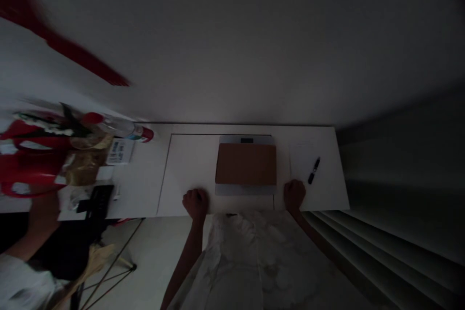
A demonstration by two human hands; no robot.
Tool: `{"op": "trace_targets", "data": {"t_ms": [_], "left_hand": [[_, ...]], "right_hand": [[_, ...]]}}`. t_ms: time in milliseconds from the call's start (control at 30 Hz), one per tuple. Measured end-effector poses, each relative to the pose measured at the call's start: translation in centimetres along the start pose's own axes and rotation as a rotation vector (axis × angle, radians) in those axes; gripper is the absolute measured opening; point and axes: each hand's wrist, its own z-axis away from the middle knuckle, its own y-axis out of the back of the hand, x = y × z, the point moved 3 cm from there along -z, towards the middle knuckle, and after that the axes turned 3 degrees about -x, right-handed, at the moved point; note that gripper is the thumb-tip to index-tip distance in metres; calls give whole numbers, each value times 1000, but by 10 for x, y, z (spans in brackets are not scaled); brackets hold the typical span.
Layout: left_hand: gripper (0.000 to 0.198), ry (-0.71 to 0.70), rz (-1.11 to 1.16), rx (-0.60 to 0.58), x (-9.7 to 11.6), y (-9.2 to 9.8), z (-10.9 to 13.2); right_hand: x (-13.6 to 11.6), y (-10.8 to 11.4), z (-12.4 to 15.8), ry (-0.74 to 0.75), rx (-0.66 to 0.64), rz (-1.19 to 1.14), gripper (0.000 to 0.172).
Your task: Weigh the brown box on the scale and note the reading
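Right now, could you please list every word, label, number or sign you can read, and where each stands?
No text is readable.
White box: dark print, too blurred.
Bottle: label too blurred.
Paper: faint marks, too small.
Grey device: dark panel, nothing legible.

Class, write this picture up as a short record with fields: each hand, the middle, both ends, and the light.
Left hand: curled, by the table edge, left of the box
Right hand: curled, by the paper
Middle: box on a grey scale, dark display showing
Right end: paper, pen
Left end: bottle, another person's sleeve nearby
Light: dim
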Motion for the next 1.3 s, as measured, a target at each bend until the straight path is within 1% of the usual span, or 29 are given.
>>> {"op": "trace_targets", "data": {"t_ms": [333,633,767,967,1067,1133,1167,1233,1300], "left_hand": [[32,-44,-70,30,-7,-7,3],[32,0,-98,-21,2,1,3],[33,8,-121,-13,3,1,3],[34,3,-113,-69,0,4,-1],[33,7,-24,-163,-3,8,-7],[32,55,122,-224,-3,13,-12],[32,94,222,-236,-1,16,-15],[32,195,429,-219,7,25,-20],[39,275,605,-201,21,34,-25]], "right_hand": [[3,-3,0,-18,-27,14,20],[12,-14,2,1,-18,-13,21],[11,-14,3,31,-25,-19,22],[9,-11,3,2,-28,-52,21],[9,-10,4,-17,-42,-85,21],[11,-10,5,-34,-51,-141,20],[12,-10,6,-44,-55,-187,19],[14,-8,7,-82,-50,-325,19],[12,-3,6,-148,-8,-507,22]]}}
